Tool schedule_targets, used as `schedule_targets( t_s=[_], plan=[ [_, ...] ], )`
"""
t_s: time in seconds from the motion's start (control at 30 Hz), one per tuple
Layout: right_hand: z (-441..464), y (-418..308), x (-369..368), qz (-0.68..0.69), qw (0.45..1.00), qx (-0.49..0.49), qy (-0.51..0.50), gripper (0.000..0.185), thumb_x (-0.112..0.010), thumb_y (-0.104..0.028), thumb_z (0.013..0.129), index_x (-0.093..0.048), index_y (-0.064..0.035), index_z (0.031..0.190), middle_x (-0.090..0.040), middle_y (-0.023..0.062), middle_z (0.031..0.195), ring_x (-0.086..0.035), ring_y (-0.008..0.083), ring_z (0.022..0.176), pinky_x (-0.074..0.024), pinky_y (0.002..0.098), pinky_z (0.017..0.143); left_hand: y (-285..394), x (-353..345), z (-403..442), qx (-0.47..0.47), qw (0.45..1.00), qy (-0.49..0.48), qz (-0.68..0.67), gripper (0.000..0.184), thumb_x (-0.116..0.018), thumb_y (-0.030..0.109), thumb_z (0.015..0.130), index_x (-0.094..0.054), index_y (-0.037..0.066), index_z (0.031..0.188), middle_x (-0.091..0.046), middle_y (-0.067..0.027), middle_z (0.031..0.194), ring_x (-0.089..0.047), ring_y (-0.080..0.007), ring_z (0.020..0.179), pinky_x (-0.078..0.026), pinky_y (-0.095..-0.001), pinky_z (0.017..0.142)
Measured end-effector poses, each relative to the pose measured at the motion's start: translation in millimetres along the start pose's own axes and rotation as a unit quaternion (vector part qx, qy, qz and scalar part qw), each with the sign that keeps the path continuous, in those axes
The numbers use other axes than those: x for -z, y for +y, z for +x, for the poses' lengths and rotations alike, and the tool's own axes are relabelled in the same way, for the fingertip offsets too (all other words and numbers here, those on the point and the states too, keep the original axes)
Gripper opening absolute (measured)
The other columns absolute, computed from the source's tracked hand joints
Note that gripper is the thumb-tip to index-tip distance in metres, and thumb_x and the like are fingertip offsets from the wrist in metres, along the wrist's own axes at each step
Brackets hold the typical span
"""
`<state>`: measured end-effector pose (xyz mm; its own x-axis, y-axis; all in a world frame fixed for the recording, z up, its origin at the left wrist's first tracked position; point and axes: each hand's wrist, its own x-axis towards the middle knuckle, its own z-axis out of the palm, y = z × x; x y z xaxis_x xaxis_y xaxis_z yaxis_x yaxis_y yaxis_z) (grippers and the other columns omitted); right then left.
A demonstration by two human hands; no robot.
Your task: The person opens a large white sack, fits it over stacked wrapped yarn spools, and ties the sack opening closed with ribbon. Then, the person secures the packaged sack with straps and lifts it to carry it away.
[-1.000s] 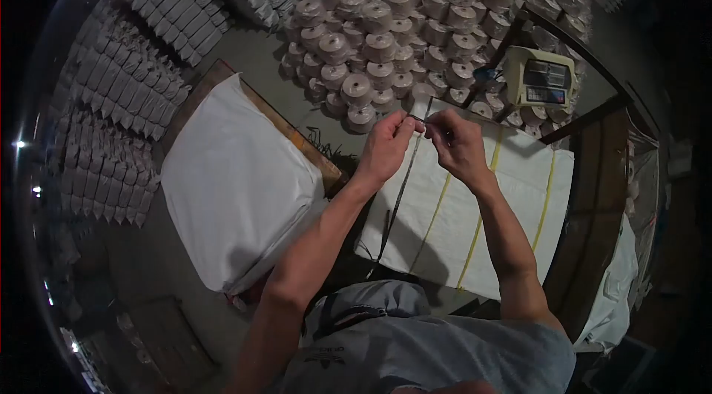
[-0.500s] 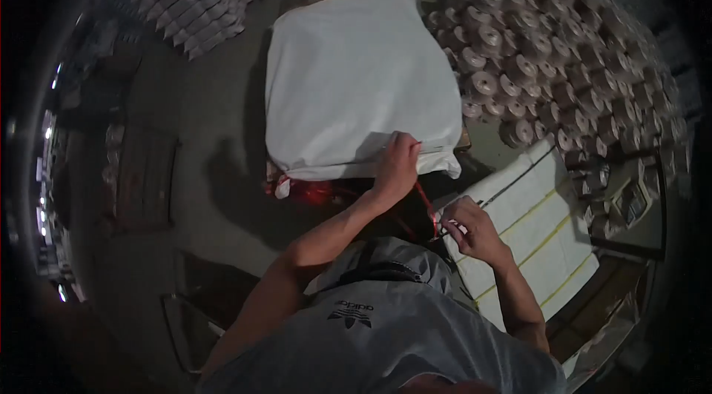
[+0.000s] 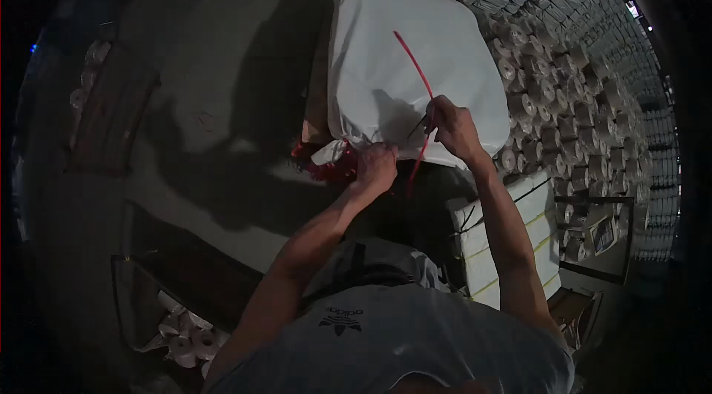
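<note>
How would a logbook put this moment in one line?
Left hand: at white cover's near edge | Right hand: holding red strip | Nearby: wrapped cones, yellow-banded white bale

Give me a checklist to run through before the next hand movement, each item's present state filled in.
1. Red cord in the right hand: ok, held in the fingers.
2. Cord's upper end free: ok, it shows loose against the white sheet.
3. Cord's lower end: cannot tell, lost in shadow.
4. Left hand at the sheet's near edge: ok.
5. Left hand's grip: cannot tell, too dark.
6. Near edge smooth: not ok, bunched beside the left hand.
</note>
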<state>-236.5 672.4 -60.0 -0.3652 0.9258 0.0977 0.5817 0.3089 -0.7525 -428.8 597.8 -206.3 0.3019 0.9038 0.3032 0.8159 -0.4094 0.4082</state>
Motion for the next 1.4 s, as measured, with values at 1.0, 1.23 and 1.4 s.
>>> schedule_targets(
  t_s=[1.0, 1.23, 1.4],
  plan=[
    [-98.7, 110.1, -204.0, -0.058, 0.973, -0.17, 0.146, 0.024, -0.07, -0.013, 0.088, -0.063, 0.0038, 0.104, -0.067, 0.0284, 0.085, -0.068, 0.0503, 0.084, -0.0552, 0.0522, 0.072, 10.5, 11.3, 59.0, 0.164, 0.97, -0.181, -0.021, 0.035, -0.069, 0.032, 0.083, -0.078, 0.0, 0.09, -0.075, -0.0266, 0.095, -0.074, -0.0433, 0.092, -0.058, -0.0541, 0.085],
    [-129.5, 116.5, -206.9, -0.047, 0.982, -0.15, 0.108, 0.016, -0.068, -0.012, 0.089, -0.064, 0.0022, 0.094, -0.067, 0.0274, 0.084, -0.068, 0.0473, 0.083, -0.0545, 0.0506, 0.068, 4.5, 6.3, 52.1, 0.145, 0.966, -0.211, -0.032, 0.035, -0.069, 0.033, 0.085, -0.078, 0.0, 0.092, -0.076, -0.0249, 0.095, -0.074, -0.0433, 0.093, -0.058, -0.0543, 0.086],
    [-99.0, 144.9, -268.2, 0.209, 0.939, -0.094, 0.256, 0.013, -0.062, -0.011, 0.095, -0.063, -0.0001, 0.102, -0.069, 0.0074, 0.078, -0.069, 0.0329, 0.072, -0.0564, 0.0449, 0.07, -3.8, -2.7, 52.8, 0.12, 0.973, -0.196, -0.037, 0.038, -0.066, 0.036, 0.091, -0.078, 0.0, 0.093, -0.075, -0.0261, 0.095, -0.073, -0.0448, 0.095, -0.056, -0.0554, 0.088]
  ],
)
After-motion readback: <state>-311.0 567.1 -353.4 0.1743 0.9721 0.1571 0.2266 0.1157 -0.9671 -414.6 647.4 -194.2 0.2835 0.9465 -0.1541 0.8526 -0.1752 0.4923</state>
